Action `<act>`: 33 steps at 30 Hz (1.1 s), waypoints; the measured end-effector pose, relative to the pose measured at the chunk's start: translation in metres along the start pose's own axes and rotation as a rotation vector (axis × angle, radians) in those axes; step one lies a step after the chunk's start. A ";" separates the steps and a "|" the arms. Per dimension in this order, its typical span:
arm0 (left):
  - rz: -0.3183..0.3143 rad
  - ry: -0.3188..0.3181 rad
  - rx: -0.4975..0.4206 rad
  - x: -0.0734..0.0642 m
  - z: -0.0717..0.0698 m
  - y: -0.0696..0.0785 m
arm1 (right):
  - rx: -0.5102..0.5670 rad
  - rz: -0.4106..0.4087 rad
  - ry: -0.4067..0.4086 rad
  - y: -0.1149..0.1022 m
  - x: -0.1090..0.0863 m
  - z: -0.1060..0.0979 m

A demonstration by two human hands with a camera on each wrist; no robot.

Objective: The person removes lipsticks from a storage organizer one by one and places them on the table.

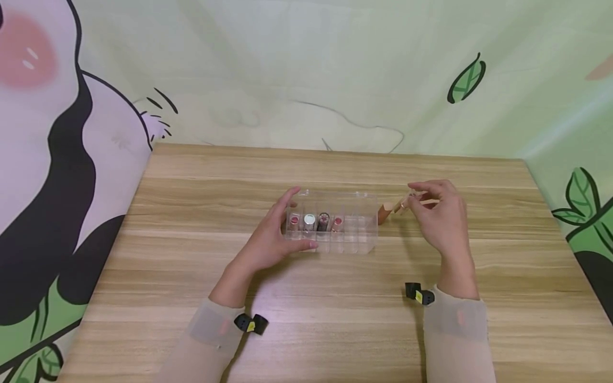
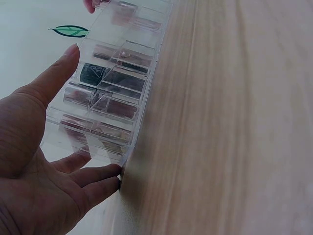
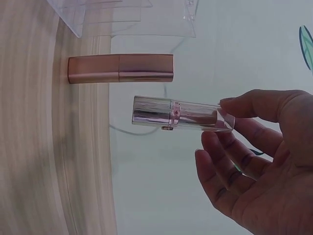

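A clear plastic lipstick organizer [image 1: 366, 235] stands on the table. My left hand [image 1: 263, 246] grips its left end, the thumb along the front and the fingers behind. Several lipsticks stand in its left and middle slots, among them one with a silvery-white top [image 1: 309, 221] and a dark one [image 1: 323, 221]. To the right, my right hand [image 1: 442, 218] pinches a lipstick [image 3: 183, 116] by its clear cap; its lower part is silvery. The held lipstick is above the table. Beside the organizer's right end, a rose-gold lipstick [image 3: 120, 68] stands upright, apart from the hand.
The wooden table [image 1: 335, 319] meets a pale green printed backdrop [image 1: 268, 64] at its far edge and sides. Slots at the organizer's right end hold nothing. Small black devices [image 1: 251, 323] are strapped at both wrists.
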State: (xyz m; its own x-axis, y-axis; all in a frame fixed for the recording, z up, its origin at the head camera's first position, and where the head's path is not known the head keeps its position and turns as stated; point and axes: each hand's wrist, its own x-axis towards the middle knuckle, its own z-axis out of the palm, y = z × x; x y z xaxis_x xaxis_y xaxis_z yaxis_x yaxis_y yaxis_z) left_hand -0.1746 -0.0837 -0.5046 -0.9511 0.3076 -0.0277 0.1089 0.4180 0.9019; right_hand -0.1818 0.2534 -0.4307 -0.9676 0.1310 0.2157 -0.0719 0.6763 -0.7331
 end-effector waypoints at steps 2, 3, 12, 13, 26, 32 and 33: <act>-0.002 0.000 0.001 0.000 0.000 0.001 | -0.002 -0.001 -0.006 0.001 0.000 0.000; -0.003 -0.001 0.002 0.000 0.000 0.001 | -0.001 -0.002 -0.009 0.001 0.000 0.000; -0.006 -0.001 0.006 -0.001 0.000 0.002 | -0.005 -0.012 -0.030 0.005 0.001 0.002; -0.006 -0.001 0.006 -0.001 0.000 0.001 | -0.006 -0.014 -0.033 0.005 0.001 0.002; 0.007 0.000 0.012 0.000 0.000 -0.001 | -0.025 -0.006 -0.069 0.009 0.002 0.006; 0.014 0.003 0.012 0.001 0.000 -0.003 | -0.032 -0.003 -0.088 0.011 0.003 0.007; 0.014 0.002 0.010 0.001 0.001 -0.003 | -0.032 -0.001 -0.092 0.012 0.003 0.008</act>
State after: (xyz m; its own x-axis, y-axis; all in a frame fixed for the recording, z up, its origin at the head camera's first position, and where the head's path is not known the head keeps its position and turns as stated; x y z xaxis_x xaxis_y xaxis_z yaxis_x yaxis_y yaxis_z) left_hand -0.1753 -0.0844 -0.5075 -0.9502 0.3112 -0.0142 0.1250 0.4226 0.8976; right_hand -0.1875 0.2563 -0.4437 -0.9859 0.0636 0.1551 -0.0669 0.6991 -0.7118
